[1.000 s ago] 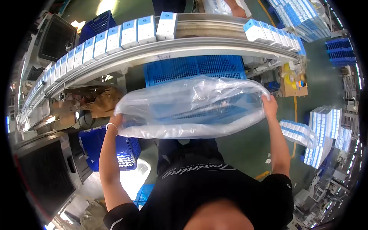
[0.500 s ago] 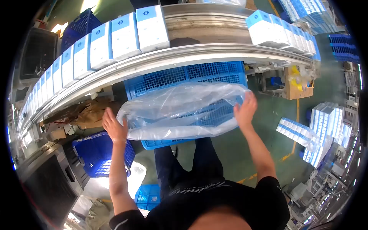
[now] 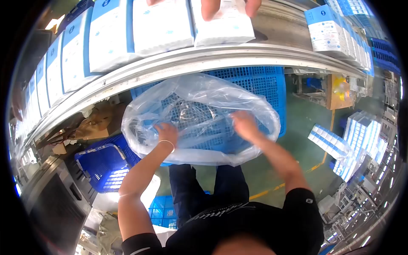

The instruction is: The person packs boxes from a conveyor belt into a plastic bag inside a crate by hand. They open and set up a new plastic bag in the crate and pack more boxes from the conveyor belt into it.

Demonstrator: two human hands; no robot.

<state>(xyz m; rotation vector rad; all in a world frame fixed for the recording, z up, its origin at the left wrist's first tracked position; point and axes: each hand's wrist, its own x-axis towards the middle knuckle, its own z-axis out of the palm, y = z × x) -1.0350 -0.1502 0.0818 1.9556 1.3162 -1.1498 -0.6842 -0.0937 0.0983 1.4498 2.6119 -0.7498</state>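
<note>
Left hand [image 3: 167, 132] and right hand [image 3: 245, 124] now reach within the plastic bag [image 3: 199, 157], its mouth wider, their fingers' grip unclear.

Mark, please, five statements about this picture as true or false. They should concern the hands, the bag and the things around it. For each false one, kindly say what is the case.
1. Seen from above, the left hand and right hand are both within the rim of the bag. True.

2. The bracelet is on the right wrist. False: it is on the left wrist.

3. The blue mesh of the crate shows through the bag. True.

4. The dark blue basket is to the right of the bag in the picture. False: it is to the left.

5. At the top edge, another person's fingers are over a box. True.
</note>
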